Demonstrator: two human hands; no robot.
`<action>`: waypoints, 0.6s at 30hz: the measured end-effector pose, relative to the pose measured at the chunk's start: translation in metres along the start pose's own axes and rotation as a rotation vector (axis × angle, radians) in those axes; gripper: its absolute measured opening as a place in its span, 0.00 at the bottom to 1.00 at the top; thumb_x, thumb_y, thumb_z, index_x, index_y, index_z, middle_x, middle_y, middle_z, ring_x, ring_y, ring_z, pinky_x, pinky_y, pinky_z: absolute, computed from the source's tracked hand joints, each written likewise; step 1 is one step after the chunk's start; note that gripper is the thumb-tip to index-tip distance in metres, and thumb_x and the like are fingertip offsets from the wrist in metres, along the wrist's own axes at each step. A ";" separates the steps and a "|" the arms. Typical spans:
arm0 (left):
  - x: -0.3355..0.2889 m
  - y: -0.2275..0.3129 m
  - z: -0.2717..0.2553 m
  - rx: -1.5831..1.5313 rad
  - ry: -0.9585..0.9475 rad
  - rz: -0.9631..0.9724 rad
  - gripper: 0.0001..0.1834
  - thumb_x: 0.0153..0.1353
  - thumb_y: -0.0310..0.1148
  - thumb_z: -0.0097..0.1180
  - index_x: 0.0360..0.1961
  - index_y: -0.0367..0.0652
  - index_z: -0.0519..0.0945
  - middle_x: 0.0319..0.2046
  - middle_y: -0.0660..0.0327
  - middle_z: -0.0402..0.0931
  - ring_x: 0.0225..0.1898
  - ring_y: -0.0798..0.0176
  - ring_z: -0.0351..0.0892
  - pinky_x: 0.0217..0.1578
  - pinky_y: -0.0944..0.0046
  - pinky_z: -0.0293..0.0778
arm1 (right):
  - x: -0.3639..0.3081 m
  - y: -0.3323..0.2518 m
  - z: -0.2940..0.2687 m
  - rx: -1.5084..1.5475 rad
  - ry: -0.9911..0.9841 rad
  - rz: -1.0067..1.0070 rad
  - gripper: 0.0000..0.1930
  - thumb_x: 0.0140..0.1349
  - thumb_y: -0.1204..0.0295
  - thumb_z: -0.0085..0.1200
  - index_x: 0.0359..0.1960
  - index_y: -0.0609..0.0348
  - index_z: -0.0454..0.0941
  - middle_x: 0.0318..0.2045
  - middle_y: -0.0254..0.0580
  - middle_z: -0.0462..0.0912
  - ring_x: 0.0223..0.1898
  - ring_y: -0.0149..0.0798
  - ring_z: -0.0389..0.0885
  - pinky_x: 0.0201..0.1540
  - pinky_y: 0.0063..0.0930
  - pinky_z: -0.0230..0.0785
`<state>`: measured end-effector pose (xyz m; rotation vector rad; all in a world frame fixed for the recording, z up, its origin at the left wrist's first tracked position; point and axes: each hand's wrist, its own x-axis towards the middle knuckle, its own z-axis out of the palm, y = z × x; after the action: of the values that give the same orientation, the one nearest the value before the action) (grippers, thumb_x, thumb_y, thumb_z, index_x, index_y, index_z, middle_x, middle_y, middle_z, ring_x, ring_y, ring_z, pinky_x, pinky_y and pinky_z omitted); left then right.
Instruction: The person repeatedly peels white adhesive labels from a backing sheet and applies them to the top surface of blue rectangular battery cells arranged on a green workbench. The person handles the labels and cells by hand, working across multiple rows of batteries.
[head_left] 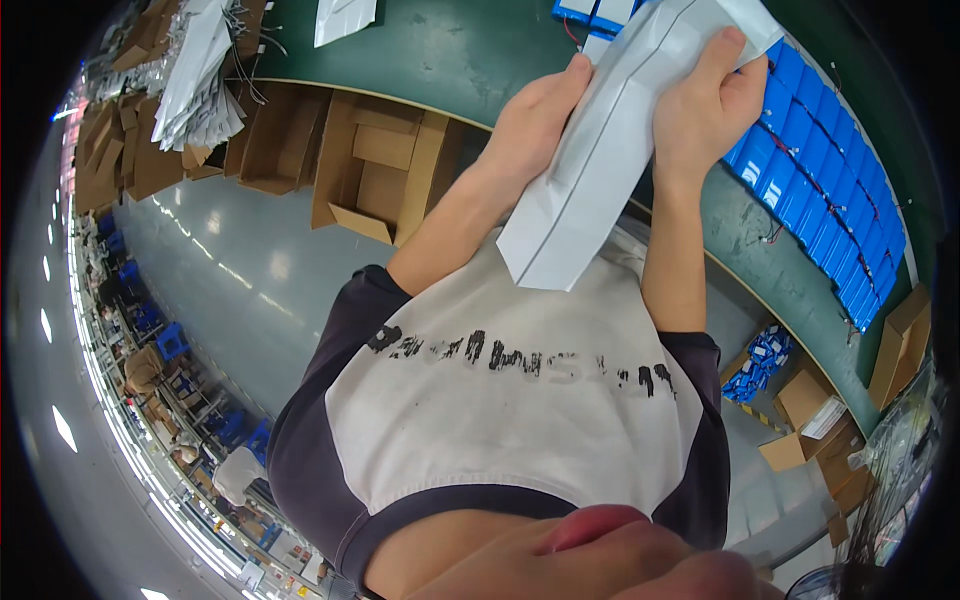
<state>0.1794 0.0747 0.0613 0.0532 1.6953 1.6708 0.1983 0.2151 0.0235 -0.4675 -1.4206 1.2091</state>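
Observation:
Both my hands hold a long white folded paper sheet (590, 190), creased lengthwise, which slants from the upper right down toward my shirt. My left hand (535, 120) grips its left edge, thumb on top and the other fingers mostly hidden behind it. On the other side my right hand (705, 115) is closed on the sheet near its upper end, fingers bent over the edge. Next to the right hand, rows of blue wrapped battery packs (805, 150) with thin red and black wires lie on the green table (440, 50). A few more blue packs (610, 12) show beyond the sheet.
Another white sheet (345, 18) lies at the table's far side. White flat pieces with thin wires (195, 90) hang at the upper left. Open cardboard boxes (385, 165) stand under the table edge. At the lower right, a box holds blue packs (760, 365).

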 end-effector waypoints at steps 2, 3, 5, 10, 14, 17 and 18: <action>0.000 -0.007 -0.004 -0.059 -0.078 0.040 0.22 0.80 0.49 0.40 0.46 0.42 0.79 0.37 0.63 0.81 0.37 0.75 0.75 0.36 0.68 0.69 | 0.006 0.007 -0.013 -0.109 0.003 0.061 0.17 0.79 0.60 0.48 0.43 0.65 0.78 0.35 0.34 0.84 0.36 0.23 0.76 0.40 0.21 0.69; 0.009 -0.023 -0.013 0.006 -0.104 0.167 0.21 0.80 0.48 0.42 0.46 0.42 0.79 0.34 0.63 0.81 0.35 0.75 0.74 0.34 0.68 0.68 | 0.011 0.008 -0.017 -0.162 0.004 0.087 0.17 0.79 0.60 0.48 0.43 0.65 0.78 0.34 0.33 0.83 0.35 0.23 0.76 0.38 0.21 0.68; 0.012 -0.038 -0.024 0.191 -0.127 0.362 0.18 0.79 0.45 0.45 0.45 0.41 0.78 0.26 0.63 0.79 0.28 0.75 0.72 0.30 0.68 0.66 | 0.018 -0.002 -0.023 -0.144 0.050 0.156 0.17 0.79 0.60 0.48 0.42 0.64 0.77 0.32 0.32 0.82 0.33 0.22 0.75 0.36 0.22 0.68; 0.006 -0.047 -0.030 0.387 0.235 0.621 0.11 0.77 0.37 0.51 0.43 0.40 0.76 0.09 0.66 0.64 0.14 0.74 0.60 0.20 0.65 0.59 | -0.014 -0.018 -0.031 -0.002 -0.195 0.428 0.17 0.79 0.59 0.47 0.43 0.62 0.76 0.32 0.32 0.82 0.32 0.21 0.75 0.34 0.21 0.67; 0.013 -0.049 -0.027 0.105 -0.029 0.598 0.14 0.80 0.40 0.47 0.43 0.39 0.75 0.28 0.68 0.79 0.29 0.79 0.70 0.28 0.70 0.63 | -0.053 -0.019 -0.013 -0.036 -0.255 0.245 0.15 0.81 0.61 0.46 0.47 0.62 0.74 0.34 0.34 0.83 0.34 0.22 0.76 0.36 0.20 0.68; -0.016 -0.019 -0.005 -0.395 0.025 -0.013 0.14 0.80 0.39 0.47 0.44 0.38 0.76 0.39 0.69 0.79 0.38 0.81 0.71 0.36 0.74 0.67 | -0.061 -0.016 -0.016 0.089 -0.272 0.409 0.13 0.81 0.63 0.45 0.49 0.61 0.73 0.35 0.36 0.84 0.35 0.23 0.77 0.38 0.18 0.68; -0.006 -0.026 -0.012 -0.304 -0.031 0.188 0.15 0.80 0.40 0.47 0.45 0.38 0.76 0.40 0.68 0.80 0.40 0.80 0.72 0.38 0.74 0.69 | -0.060 -0.016 -0.011 0.130 -0.250 0.372 0.12 0.81 0.64 0.44 0.50 0.61 0.73 0.35 0.36 0.84 0.35 0.23 0.77 0.38 0.18 0.68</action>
<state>0.1894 0.0574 0.0401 0.0953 1.4327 2.0400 0.2301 0.1632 0.0058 -0.5182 -1.4937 1.6978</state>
